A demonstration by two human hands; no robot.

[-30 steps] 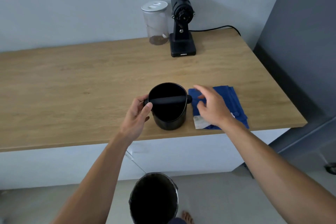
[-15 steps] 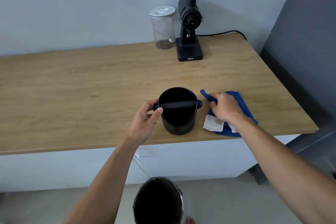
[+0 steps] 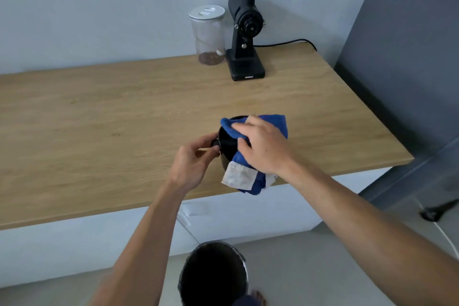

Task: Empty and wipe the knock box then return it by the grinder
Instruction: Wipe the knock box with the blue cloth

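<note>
Two hands at knock box, cloth over it, grinder behind

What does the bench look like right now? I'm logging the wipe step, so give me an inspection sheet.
Surface: wooden counter, bare over most of its left part.
Job's things: black knock box upright near the front edge; blue cloth draped over its rim, tag hanging down; grinder at the back by the wall.
Clutter: lidded glass jar left of the grinder, a little brown content at the bottom.
Grippers: left hand holds the knock box's left side; right hand presses the cloth onto the box.
Cables: black cord runs right from behind the grinder; white cable on the floor.
Surroundings: dark bin on the floor below; grey panel to the right.
</note>
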